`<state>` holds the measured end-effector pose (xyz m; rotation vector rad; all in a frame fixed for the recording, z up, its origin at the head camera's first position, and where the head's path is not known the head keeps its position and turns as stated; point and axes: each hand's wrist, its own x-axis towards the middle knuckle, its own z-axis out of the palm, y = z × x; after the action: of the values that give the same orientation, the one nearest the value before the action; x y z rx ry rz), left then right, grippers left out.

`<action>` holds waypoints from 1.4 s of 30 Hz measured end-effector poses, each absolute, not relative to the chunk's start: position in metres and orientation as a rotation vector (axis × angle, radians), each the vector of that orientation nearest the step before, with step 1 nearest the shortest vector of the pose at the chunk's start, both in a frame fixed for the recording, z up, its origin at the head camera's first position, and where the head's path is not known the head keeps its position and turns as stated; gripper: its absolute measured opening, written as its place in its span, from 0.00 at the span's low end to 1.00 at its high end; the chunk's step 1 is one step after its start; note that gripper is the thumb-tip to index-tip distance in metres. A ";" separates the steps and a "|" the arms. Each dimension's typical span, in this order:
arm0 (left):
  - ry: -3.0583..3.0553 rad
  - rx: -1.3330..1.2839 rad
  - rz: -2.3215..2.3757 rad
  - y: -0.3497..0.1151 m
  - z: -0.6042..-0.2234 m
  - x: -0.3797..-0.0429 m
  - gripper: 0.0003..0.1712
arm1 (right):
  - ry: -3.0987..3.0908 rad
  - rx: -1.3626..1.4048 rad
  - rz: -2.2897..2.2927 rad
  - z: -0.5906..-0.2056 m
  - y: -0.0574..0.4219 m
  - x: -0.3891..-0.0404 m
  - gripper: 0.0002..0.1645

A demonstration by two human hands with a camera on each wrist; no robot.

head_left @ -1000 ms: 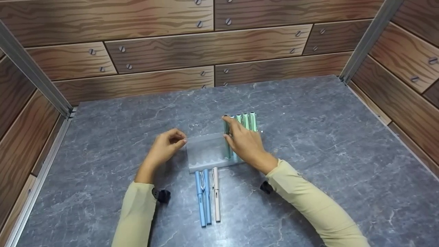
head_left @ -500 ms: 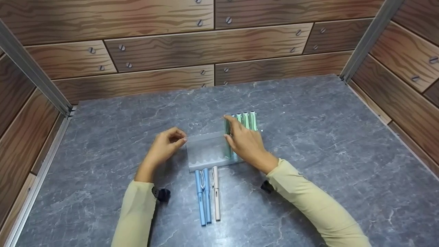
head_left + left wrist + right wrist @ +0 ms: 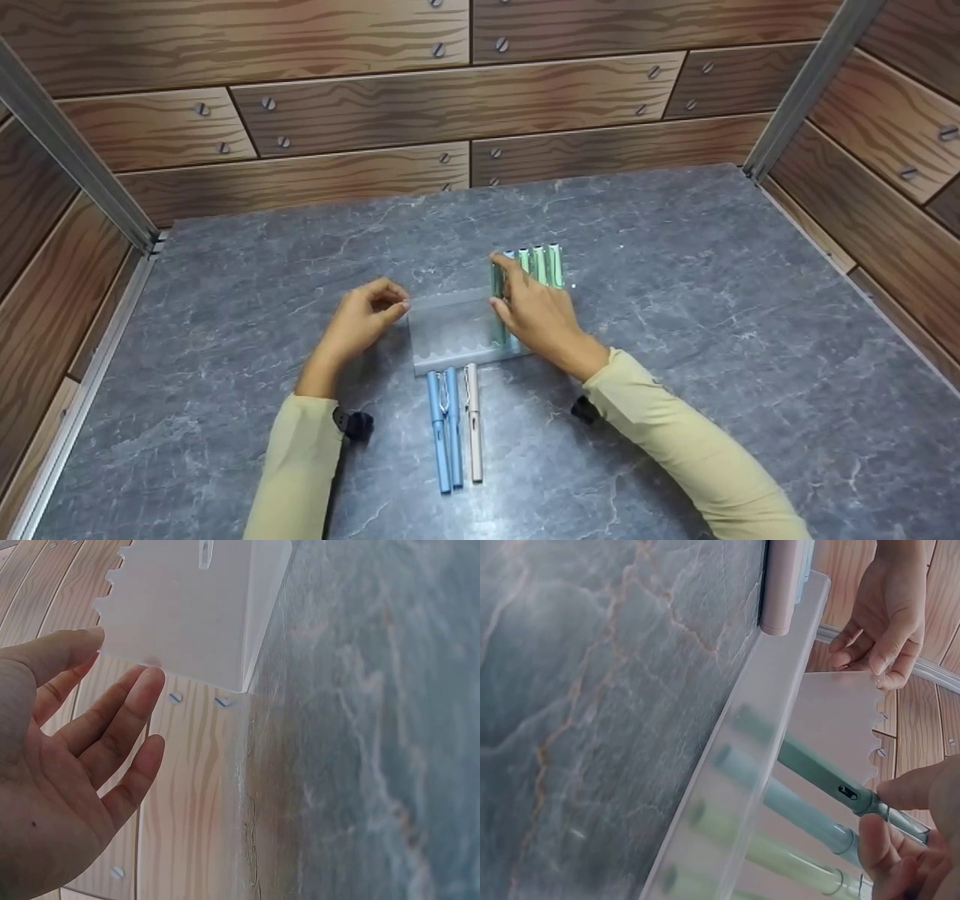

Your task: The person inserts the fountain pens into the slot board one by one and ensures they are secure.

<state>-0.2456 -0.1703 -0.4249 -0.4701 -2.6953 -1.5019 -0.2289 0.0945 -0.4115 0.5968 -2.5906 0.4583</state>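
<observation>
A translucent frosted pen rack (image 3: 454, 322) with a notched edge stands on the table. My left hand (image 3: 367, 319) pinches its left upper corner between thumb and fingertips; in the left wrist view the other fingers spread loosely. At the rack's right part, my right hand (image 3: 540, 311) holds a dark green fountain pen (image 3: 821, 772) between thumb and fingers, its lower end behind the rack's front lip. Beside it in the rack stand a light blue pen (image 3: 802, 814) and several light green pens (image 3: 555, 266), partly hidden by the right hand.
Two blue pens (image 3: 439, 442) and a beige pen (image 3: 474, 431) lie on the grey marbled table (image 3: 675, 337), just in front of the rack. Wood-patterned panels (image 3: 450, 97) wall the table at the back and sides, with metal posts (image 3: 806, 90) at the corners.
</observation>
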 end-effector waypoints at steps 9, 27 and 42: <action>-2.733 -0.452 -1.483 -0.171 -0.425 -0.246 0.06 | -2.596 0.619 0.465 -0.411 0.096 -0.230 0.33; -2.701 -0.453 -1.496 -0.171 -0.428 -0.247 0.05 | -2.605 0.605 0.528 -0.411 0.101 -0.229 0.35; -2.721 -0.448 -1.501 -0.171 -0.427 -0.247 0.05 | -2.638 0.701 0.727 -0.410 0.100 -0.205 0.32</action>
<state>-0.2467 -0.1714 -0.4272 -0.4478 -2.7210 -1.5006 -0.2053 0.1001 -0.4096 0.7008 -2.6385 0.7274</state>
